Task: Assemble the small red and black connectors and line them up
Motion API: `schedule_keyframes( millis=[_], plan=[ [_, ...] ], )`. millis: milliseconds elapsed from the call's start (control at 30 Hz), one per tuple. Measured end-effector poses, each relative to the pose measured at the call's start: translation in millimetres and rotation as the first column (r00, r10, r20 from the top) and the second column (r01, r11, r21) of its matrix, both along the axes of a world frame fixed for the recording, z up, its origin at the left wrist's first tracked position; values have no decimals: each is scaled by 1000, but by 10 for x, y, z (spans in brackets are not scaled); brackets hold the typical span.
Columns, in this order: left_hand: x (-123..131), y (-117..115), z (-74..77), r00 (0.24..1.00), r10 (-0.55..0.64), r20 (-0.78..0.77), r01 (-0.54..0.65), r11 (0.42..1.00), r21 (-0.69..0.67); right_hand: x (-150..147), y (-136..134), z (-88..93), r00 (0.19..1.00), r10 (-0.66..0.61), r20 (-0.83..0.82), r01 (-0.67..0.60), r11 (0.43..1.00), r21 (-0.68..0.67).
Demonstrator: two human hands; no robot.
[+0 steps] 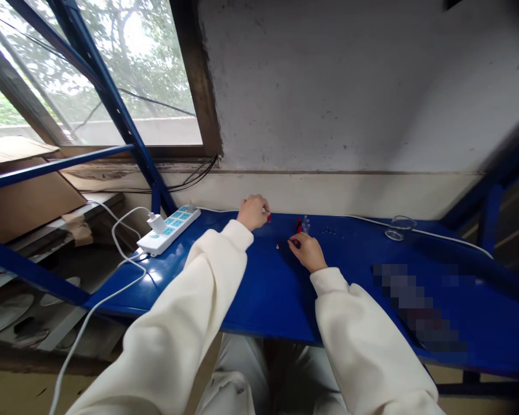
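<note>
My left hand [253, 212] is closed above the far part of the blue table, with a small white and red bit showing at its fingertips; what it is I cannot make out. Lower and to the right, my right hand [309, 252] is pinched just over the table top, and anything between its fingers is too small to tell. Just beyond the right hand are small red pieces [299, 225] and small clear tube-like pieces [305, 223]. A tiny pale, reddish piece [277, 246] lies left of the right fingertips.
On the blue table [268, 300], a white power strip [169, 229] with a plugged-in charger [156, 222] stands at the left. Tiny clear bits [330, 230] lie right of the tubes. A clear round container [394, 235] sits farther right, near a blurred-out object [419, 308].
</note>
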State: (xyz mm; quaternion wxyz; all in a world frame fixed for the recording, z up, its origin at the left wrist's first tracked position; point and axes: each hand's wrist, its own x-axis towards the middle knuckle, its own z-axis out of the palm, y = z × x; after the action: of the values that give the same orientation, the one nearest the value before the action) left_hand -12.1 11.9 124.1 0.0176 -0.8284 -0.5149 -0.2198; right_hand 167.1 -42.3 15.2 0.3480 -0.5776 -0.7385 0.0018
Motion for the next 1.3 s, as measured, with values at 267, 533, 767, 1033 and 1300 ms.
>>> schedule_keyframes(
  millis=[267, 533, 767, 1033, 1300],
  plan=[
    [-469, 253, -190, 974, 70, -218, -107, 980, -167, -3, 7, -20, 999, 43, -16, -43, 999, -29],
    [-492, 219, -339, 968, 102, -230, -143, 975, -171, 4, 18, -47, 999, 46, -13, -46, 998, -39],
    [-533, 258, -382, 971, 115, -211, -153, 973, -175, -2, 2, -11, 999, 33, 8, -32, 997, -66],
    [-560, 272, -424, 976, 154, -154, -180, 968, -173, -3, -5, -8, 999, 43, 1, -43, 996, -76],
    [-568, 260, -417, 976, 171, -138, -194, 964, -182, -3, -8, -2, 999, 37, -6, -37, 996, -79]
  ],
)
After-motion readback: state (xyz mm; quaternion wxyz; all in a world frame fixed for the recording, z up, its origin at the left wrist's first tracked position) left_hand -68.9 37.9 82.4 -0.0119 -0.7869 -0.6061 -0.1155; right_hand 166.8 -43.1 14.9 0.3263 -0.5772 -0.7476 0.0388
